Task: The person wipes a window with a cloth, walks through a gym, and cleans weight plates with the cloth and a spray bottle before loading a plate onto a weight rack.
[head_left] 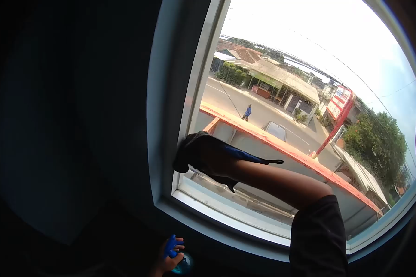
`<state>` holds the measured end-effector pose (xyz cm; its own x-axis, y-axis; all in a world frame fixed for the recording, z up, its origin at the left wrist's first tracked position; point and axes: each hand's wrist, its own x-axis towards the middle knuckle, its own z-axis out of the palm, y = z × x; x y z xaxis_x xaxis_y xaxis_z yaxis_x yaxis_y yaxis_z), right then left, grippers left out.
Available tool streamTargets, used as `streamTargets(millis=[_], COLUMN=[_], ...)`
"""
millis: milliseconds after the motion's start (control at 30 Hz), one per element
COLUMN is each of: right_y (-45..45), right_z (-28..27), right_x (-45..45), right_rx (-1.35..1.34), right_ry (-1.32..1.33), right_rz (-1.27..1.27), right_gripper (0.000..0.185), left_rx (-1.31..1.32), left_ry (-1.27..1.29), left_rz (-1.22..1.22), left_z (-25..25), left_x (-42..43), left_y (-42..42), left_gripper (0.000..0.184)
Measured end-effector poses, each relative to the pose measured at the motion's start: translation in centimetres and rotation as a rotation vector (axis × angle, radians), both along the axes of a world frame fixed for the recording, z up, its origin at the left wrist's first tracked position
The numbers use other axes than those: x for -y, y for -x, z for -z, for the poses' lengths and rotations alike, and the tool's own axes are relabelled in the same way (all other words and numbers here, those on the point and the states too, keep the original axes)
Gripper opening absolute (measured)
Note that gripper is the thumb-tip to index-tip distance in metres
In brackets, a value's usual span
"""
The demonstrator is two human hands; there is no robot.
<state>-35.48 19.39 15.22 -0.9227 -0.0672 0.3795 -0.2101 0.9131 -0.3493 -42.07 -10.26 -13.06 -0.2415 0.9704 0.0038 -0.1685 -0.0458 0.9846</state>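
A dark cloth (188,150) with a hanging loop and a blue patch covers the lower left of the window pane (282,138), against the white frame (197,78). My right hand (217,159) is closed on this cloth, its fingers mostly hidden in shadow and fabric. Low in the view, below the sill, my left hand (173,261) grips a spray bottle (184,264). The bottle has a blue trigger head and a clear body with blue-green liquid.
A window sill (231,210) runs along the bottom of the frame, with a dark wall (78,115) to the left. Through the glass I see an orange-red ledge (272,141), a street, a walking person (247,112), a sign (339,101) and trees.
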Motion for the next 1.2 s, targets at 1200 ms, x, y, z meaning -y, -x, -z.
streamTargets(millis=[1200], right_y=[-15.3], right_z=[13.8], right_x=[5.7], right_rx=[0.078], right_ry=[0.64], right_rz=[0.501], right_gripper=[0.021], left_rx=[-0.049], left_ry=[-0.022], left_rz=[0.179], left_z=[-4.5], left_x=[-1.0], left_y=[-1.2], left_gripper=[0.055])
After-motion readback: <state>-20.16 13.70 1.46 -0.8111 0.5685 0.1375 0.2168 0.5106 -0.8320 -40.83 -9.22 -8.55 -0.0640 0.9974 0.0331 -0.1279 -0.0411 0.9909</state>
